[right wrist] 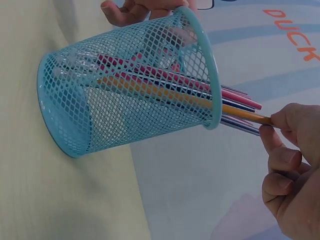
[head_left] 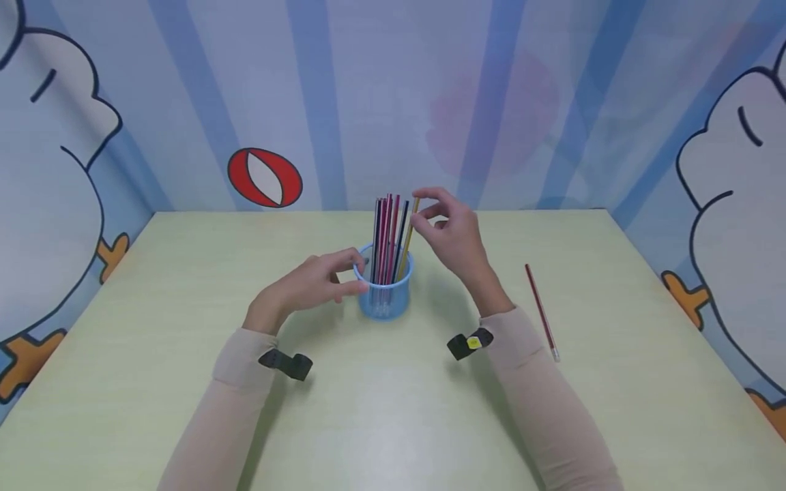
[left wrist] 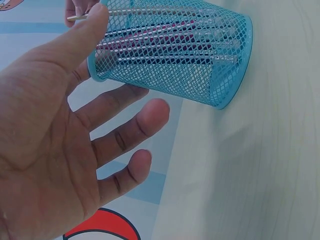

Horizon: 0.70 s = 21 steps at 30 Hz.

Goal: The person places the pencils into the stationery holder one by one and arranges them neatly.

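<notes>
A light-blue mesh pencil cup (head_left: 383,307) stands upright on the table, holding several dark and pink-red pencils (head_left: 383,239). My left hand (head_left: 310,281) grips the cup's rim at its left side with thumb and index finger; the other fingers spread beside the mesh in the left wrist view. Between thumb and index finger, my right hand (head_left: 454,235) pinches the top end of a yellow pencil (right wrist: 245,114). That pencil leans to the right, its lower part inside the cup. Through the mesh, the right wrist view shows it alongside the other pencils.
A single red pencil (head_left: 540,307) with a pale end lies on the table (head_left: 381,423) to the right, near my right forearm. Behind the table's far edge stands a blue striped backdrop (head_left: 393,102) with cartoon prints.
</notes>
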Each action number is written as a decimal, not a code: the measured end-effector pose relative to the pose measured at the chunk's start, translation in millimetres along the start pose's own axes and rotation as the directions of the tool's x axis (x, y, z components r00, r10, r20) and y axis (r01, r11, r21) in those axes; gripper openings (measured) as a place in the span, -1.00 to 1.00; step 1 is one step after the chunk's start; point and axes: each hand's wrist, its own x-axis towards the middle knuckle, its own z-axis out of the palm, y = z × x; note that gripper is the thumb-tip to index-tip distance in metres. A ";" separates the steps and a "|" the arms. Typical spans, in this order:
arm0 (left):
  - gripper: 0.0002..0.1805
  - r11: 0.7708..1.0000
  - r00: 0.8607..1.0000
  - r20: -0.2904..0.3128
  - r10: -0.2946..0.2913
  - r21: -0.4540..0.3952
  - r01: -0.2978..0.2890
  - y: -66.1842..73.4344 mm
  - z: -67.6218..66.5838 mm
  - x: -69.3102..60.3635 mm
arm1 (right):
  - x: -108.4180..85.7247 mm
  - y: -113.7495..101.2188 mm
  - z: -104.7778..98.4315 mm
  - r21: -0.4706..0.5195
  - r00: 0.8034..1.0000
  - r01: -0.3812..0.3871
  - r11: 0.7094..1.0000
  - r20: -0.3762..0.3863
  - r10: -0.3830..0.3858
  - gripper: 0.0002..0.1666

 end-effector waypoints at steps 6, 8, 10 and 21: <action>-0.68 1.000 1.000 0.008 0.015 0.004 -0.015 1.1 -0.4 1.1 | -0.9 5.2 6.2 -0.029 0.999 -0.037 0.999 0.011 0.037 -0.64; -0.68 1.000 1.000 0.003 0.012 0.005 -0.012 0.7 -1.4 -0.6 | 0.0 5.7 8.4 -0.039 0.998 -0.042 0.998 0.035 0.044 -0.63; -0.67 1.000 1.000 0.004 0.017 0.005 -0.017 1.0 -2.2 -1.2 | 1.1 6.1 7.8 -0.041 0.997 -0.057 0.998 0.045 0.058 -0.62; -0.68 1.000 1.000 0.009 0.012 0.001 -0.012 1.9 1.2 -1.2 | 4.6 17.6 -29.4 -0.006 0.988 -0.139 0.990 0.073 0.139 -0.61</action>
